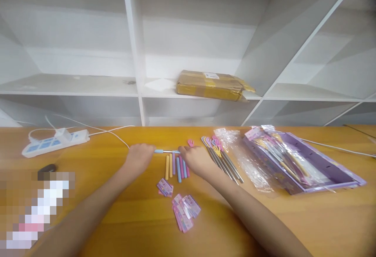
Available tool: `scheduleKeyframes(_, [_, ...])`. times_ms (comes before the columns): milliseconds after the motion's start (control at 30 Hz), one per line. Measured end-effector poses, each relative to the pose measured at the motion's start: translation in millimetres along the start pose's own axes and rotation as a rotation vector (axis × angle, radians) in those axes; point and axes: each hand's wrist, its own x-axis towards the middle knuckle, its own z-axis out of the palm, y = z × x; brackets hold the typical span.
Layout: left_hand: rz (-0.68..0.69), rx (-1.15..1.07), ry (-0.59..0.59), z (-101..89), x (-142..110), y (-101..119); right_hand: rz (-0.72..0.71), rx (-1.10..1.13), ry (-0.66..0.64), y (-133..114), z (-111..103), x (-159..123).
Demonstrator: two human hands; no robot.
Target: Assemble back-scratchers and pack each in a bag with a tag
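Observation:
Both of my hands are closed on a thin back scratcher (167, 151) held level above the table, with a metal rod showing between light blue parts. My left hand (140, 156) grips its left end, and my right hand (195, 159) grips the right end. A pink hand-shaped head (190, 142) shows just behind my right hand; whether it belongs to the held piece I cannot tell. Below lie several loose handle tubes in yellow (167, 167), purple and blue (179, 170). To the right are several back scratchers (220, 155) with metal rods. Nearer me lie printed cards (182, 212).
A purple display box (323, 163) with wrapped back scratchers stands at right, beside crumpled clear plastic bags (255, 171). A white power strip (55, 142) with cables and a dark object (47, 171) lie at left. A taped brown parcel (211, 85) sits on the white shelf.

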Motion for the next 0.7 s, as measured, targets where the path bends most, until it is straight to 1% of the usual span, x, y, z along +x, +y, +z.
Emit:
scheduleKeyframes(200, [0.004, 0.006, 0.02, 7.5, 5, -4, 0.007, 0.02, 0.018, 6, 13, 7])
scheduleKeyframes(433, [0.0, 0.003, 0.04, 16.7, 12, -11, 0.006, 0.041, 0.012, 10, 9, 7])
scheduleKeyframes(600, [-0.039, 0.021, 0.094, 14.5, 19, -28, 0.053, 0.04, 0.049, 26, 6, 7])
scheduleKeyframes(700, [-0.078, 0.045, 0.163, 8.3, 21, -47, 0.103, 0.013, 0.128, 46, 8, 5])
